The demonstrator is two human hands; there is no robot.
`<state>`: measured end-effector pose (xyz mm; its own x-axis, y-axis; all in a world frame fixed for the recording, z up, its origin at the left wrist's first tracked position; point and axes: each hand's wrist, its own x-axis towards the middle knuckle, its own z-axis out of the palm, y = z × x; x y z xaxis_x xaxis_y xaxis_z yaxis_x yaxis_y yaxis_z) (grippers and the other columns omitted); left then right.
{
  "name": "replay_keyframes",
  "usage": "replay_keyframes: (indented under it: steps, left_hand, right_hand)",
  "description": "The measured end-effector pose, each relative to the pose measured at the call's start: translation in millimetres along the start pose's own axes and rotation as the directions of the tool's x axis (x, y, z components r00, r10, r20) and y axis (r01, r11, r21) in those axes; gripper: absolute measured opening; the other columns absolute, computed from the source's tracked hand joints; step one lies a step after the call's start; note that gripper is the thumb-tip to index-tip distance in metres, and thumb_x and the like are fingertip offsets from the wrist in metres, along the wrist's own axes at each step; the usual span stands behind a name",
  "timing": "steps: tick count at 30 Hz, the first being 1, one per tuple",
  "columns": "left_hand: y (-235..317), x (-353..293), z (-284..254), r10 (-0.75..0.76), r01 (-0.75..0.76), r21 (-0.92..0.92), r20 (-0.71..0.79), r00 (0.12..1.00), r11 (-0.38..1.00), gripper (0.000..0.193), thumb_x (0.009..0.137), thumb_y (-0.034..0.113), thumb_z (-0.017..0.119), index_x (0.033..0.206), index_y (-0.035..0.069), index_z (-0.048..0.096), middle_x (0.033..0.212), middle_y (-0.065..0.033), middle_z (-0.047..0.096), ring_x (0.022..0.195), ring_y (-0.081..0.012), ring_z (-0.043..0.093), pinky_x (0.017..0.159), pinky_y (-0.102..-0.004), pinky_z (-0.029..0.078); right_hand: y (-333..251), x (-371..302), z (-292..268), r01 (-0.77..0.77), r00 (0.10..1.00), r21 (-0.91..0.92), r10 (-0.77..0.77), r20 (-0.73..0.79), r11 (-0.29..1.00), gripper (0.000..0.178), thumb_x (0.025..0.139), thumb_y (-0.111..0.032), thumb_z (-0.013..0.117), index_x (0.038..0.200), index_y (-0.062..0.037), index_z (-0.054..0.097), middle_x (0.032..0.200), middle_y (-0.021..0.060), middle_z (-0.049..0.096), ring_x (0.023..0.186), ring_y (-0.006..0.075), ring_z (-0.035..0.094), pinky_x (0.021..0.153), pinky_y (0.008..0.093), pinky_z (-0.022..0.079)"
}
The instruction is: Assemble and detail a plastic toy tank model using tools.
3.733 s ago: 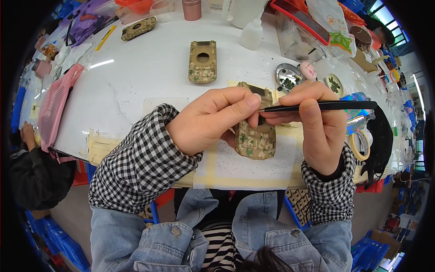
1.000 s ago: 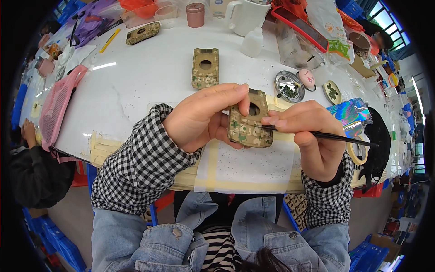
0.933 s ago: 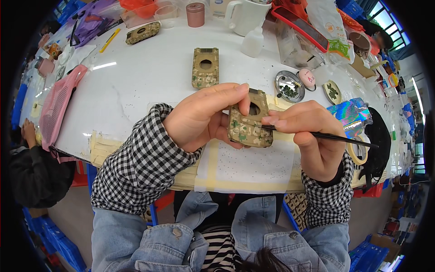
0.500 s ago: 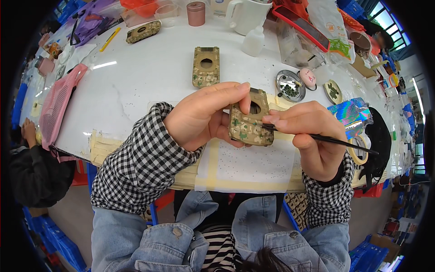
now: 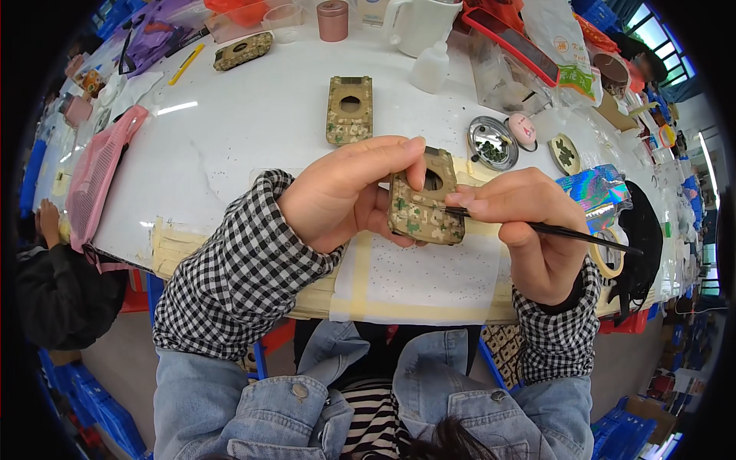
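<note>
My left hand (image 5: pixel 330 188) grips a camouflage-patterned model tank hull (image 5: pixel 424 216) with a round hole in its top, thumb by the hole and fingers behind and below. The hull is held tilted above a white dotted sheet (image 5: pixel 429 280) taped at the table's front edge. My right hand (image 5: pixel 540 226) pinches slim black tweezers (image 5: pixel 586 237); their tips meet the hull's right side. Whether a small part sits between the tips is too small to tell. A second camouflage hull (image 5: pixel 349 123) lies flat just beyond my hands.
To the right are a round tin (image 5: pixel 492 146) with small dark green pieces, a pale oval dish (image 5: pixel 564 155) and a tape roll (image 5: pixel 607 257). Farther back stand a squeeze bottle (image 5: pixel 431 69), a white pitcher (image 5: pixel 422 31) and another hull (image 5: pixel 244 52). A pink mesh bag (image 5: pixel 107 176) lies left.
Hardly anything differs. The right hand and tweezers have shifted very slightly right; the left hand keeps the hull in nearly the same place.
</note>
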<state>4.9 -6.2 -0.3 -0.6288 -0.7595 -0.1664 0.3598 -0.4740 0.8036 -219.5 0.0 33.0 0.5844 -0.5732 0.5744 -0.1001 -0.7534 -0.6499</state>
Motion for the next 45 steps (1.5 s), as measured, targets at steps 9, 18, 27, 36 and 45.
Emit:
replay_keyframes:
  steps: [9,18,27,36,45]
  left_hand:
    - [-0.5,0.0,-0.6,-0.002,0.002,-0.006,-0.004,1.0,1.0,0.035,0.094,0.04,0.048,0.087,0.006,0.052,0.086,-0.0105,0.061,0.075,-0.0217,0.066,0.066,-0.03,0.056]
    - [-0.4,-0.3,-0.2,-0.001,0.001,-0.004,-0.01,1.0,1.0,0.035,0.094,0.04,0.048,0.086,0.006,0.052,0.086,-0.0105,0.061,0.075,-0.0221,0.066,0.066,-0.0307,0.056]
    - [-2.4,1.9,-1.6,0.015,-0.015,0.013,-0.016,1.0,1.0,0.035,0.094,0.04,0.048,0.085,0.007,0.051,0.087,-0.0105,0.06,0.075,-0.022,0.065,0.066,-0.0303,0.056]
    - [-3.2,1.8,-2.2,0.02,-0.02,0.018,-0.013,1.0,1.0,0.035,0.094,0.04,0.048,0.085,0.007,0.051,0.087,-0.0107,0.061,0.075,-0.0223,0.066,0.065,-0.0298,0.057]
    - [-3.4,2.4,-2.0,0.024,-0.024,0.008,-0.006,1.0,1.0,0.035,0.094,0.04,0.048,0.085,0.007,0.05,0.087,-0.0111,0.061,0.075,-0.0226,0.066,0.064,-0.0296,0.057]
  right_hand:
    - [-1.7,1.3,-0.6,0.015,1.0,-0.042,-0.014,0.02,0.999,0.018,0.079,-0.009,0.069,0.092,0.0034,0.065,0.089,0.0118,0.068,0.079,0.0249,0.063,0.071,0.0318,0.05]
    - [-4.3,1.4,-1.4,0.014,0.999,-0.063,-0.012,0.037,0.998,0.019,0.079,-0.009,0.07,0.092,0.0033,0.066,0.09,0.0121,0.067,0.08,0.0254,0.063,0.073,0.0324,0.05]
    - [-0.8,-0.9,0.3,0.009,1.0,-0.014,-0.009,-0.008,1.0,0.019,0.081,-0.011,0.068,0.093,0.0034,0.066,0.09,0.0123,0.068,0.08,0.0249,0.063,0.073,0.0321,0.049]
    - [-2.5,0.6,2.2,0.004,1.0,-0.042,-0.004,0.015,0.999,0.024,0.09,-0.019,0.058,0.091,0.0037,0.064,0.089,0.0163,0.067,0.082,0.0238,0.064,0.073,0.0309,0.05]
    - [-0.4,-0.6,1.8,0.0,1.0,-0.015,0.0,-0.001,1.0,0.018,0.08,-0.01,0.069,0.091,0.0035,0.066,0.089,0.0121,0.068,0.078,0.0244,0.063,0.071,0.0314,0.049]
